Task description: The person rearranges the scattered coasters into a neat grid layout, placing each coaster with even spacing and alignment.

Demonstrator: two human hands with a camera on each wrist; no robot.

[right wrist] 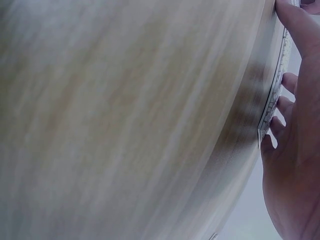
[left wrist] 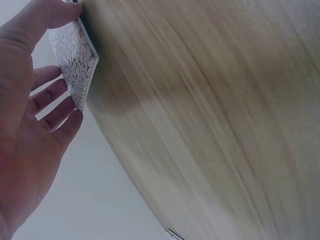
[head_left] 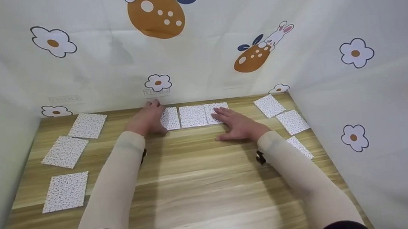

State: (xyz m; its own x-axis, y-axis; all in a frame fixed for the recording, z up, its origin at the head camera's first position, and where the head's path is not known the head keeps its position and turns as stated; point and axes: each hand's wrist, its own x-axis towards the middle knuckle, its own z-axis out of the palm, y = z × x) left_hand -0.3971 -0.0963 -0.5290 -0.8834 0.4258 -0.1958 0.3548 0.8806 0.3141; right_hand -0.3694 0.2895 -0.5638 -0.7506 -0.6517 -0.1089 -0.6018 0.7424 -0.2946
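Note:
Three white square cards with a fine squiggly print lie in a row along the table's far edge. My left hand (head_left: 148, 119) grips the left card (head_left: 171, 118), thumb at its near edge and fingers along its outer side; that card's thin edge (left wrist: 89, 80) shows in the left wrist view. Between the hands lies the middle card (head_left: 193, 116). Over the right card (head_left: 223, 106), my right hand (head_left: 241, 125) rests with fingers spread, fingertips on its face and thumb extended toward the person's side.
At the left lie three more printed cards, a far one (head_left: 88, 125), a middle one (head_left: 65, 151) and a near one (head_left: 66, 191). Three others (head_left: 269, 106) line the right edge, the nearest partly behind the right forearm. Patterned curtains (head_left: 197, 54) enclose the wooden table (head_left: 212, 189).

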